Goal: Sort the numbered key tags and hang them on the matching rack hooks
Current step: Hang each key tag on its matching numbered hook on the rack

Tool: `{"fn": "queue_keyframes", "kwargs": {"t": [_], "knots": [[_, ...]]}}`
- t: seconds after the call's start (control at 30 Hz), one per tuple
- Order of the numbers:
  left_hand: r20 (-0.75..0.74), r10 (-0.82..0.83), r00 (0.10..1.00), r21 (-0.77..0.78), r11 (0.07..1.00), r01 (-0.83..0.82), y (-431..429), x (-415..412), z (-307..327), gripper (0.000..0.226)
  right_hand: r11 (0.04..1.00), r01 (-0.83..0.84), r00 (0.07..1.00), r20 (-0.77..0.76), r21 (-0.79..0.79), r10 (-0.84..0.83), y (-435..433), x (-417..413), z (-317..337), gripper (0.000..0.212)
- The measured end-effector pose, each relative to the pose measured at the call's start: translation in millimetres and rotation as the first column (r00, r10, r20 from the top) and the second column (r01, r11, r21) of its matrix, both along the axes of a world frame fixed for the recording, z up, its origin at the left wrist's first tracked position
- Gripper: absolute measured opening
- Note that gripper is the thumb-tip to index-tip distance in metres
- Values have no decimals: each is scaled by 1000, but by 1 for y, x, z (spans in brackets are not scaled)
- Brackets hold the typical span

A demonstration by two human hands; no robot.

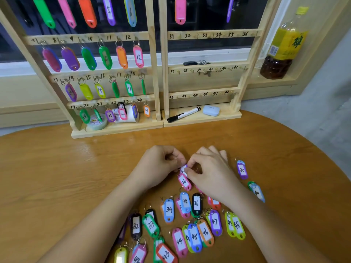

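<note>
Both hands are closed at the fingertips: the left hand (159, 164) and right hand (209, 172) are seen pinching one small tag (183, 168) just above the bench (57, 177), directly over tag 26 (184, 181). Its number is largely covered and cannot be read.

It is judged that the label should be turned face-up and read before lifting, and the ring held open-side forward for hooking. The numbered hooks 31 to 48 on the right rack (209, 35) are noted bare; the left rack (152, 73) is filled.

Loose tags (205, 231) are spread on the varnished wooden bench. A marker (183, 114) lies on the rack base, and a bottle (283, 44) stands on the sill.
</note>
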State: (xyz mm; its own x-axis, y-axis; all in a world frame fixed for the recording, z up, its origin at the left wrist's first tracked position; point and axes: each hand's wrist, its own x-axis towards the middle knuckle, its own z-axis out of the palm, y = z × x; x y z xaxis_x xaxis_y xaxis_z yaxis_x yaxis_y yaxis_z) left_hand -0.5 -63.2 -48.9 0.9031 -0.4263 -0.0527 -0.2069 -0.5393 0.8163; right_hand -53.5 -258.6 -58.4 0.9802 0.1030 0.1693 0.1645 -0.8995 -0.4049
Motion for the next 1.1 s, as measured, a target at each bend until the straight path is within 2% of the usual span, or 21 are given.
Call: {"fn": "queue_keyframes", "kwargs": {"t": [0.07, 0.23, 0.37, 0.47, 0.57, 0.7, 0.83, 0.9, 1.0, 1.1], "knots": [[5, 14, 1000, 9, 1000, -14, 2, 2, -1, 3, 999, 18, 1000, 13, 45, -18, 0, 0, 0, 13], [-49, -14, 999, 105, 994, 19, 12, 9, 3, 20, 972, 108, 989, 72, 210, -125, -3, 2, 3, 14], [-66, -97, 993, 192, 976, 108, 10, 9, 5, 25, 863, 137, 989, -13, 487, -150, -7, 0, 11, 14], [9, -130, 992, 271, 955, 122, 8, 7, 7, 19, 790, 146, 989, -67, 595, -132, -10, 2, 15, 7], [19, -140, 990, 312, 941, 127, 5, 6, 9, 15, 712, 126, 992, -92, 691, -87, -11, 3, 20, 18], [16, -110, 994, 355, 930, 97, 2, 4, 12, 16, 653, 86, 996, -87, 752, -30, -11, 1, 25, 31], [108, -37, 993, 466, 885, -18, -1, 0, 12, 31, 625, 89, 995, -97, 776, -21, -13, 2, 25, 27], [102, -13, 995, 482, 875, -38, -4, 0, 11, 31, 618, 96, 994, -102, 780, -26, -14, 2, 25, 23], [46, -17, 999, 467, 884, -7, -4, -1, 12, 25, 593, 97, 994, -109, 800, -16, -14, 1, 27, 17], [10, -29, 1000, 349, 937, 24, 0, 0, 15, 19, 551, 71, 997, -66, 831, -28, -17, 2, 28, 11]]}}
